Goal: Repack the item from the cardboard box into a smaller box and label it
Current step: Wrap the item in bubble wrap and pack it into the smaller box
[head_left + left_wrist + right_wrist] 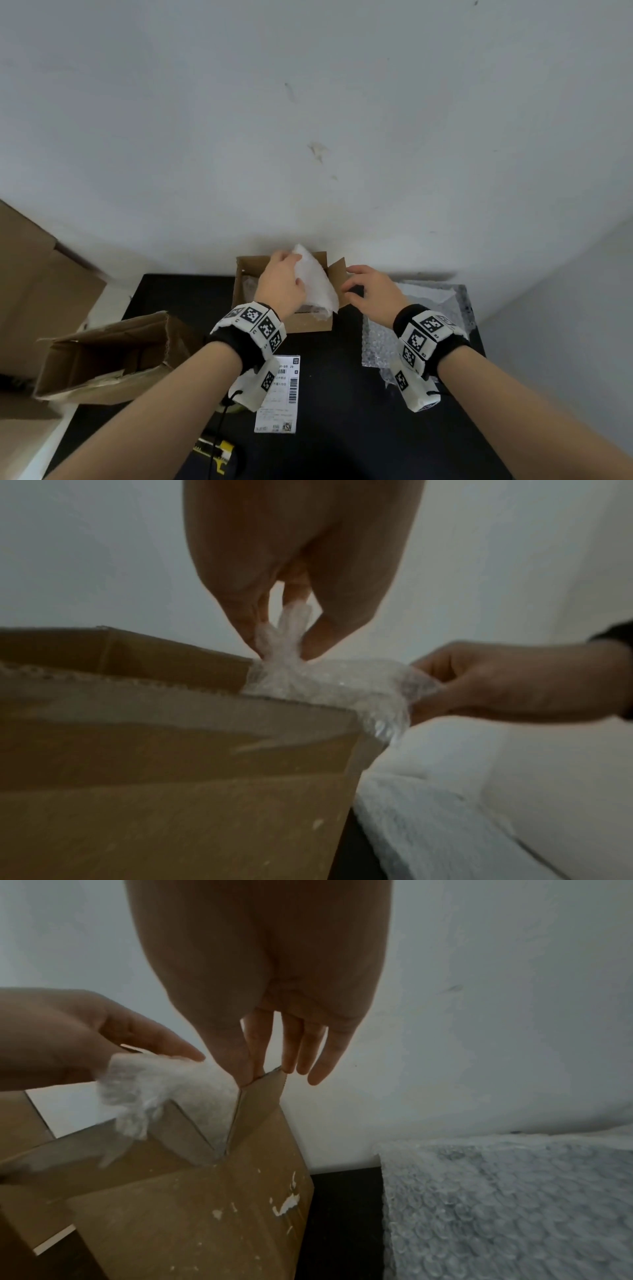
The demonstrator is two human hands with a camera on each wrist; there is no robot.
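A small open cardboard box (308, 323) stands at the back of the black table (342, 394), against the wall. My left hand (291, 270) pinches a crumpled piece of white bubble wrap (315, 281) that sticks up out of the box's right part. The left wrist view shows the pinch (284, 634) on the wrap (325, 680) above the box wall (171, 777). My right hand (349, 282) pinches the top corner of the box's upright right flap (263, 1096) between thumb and forefinger (255, 1077). What lies under the wrap is hidden. A printed shipping label (279, 394) lies flat near me.
A larger empty cardboard box (102, 359) lies on its side at the table's left edge. A flat sheet of bubble wrap (418, 318) covers the right side of the table. A yellow and black tool (215, 452) lies at the near edge. More cardboard (30, 274) stands far left.
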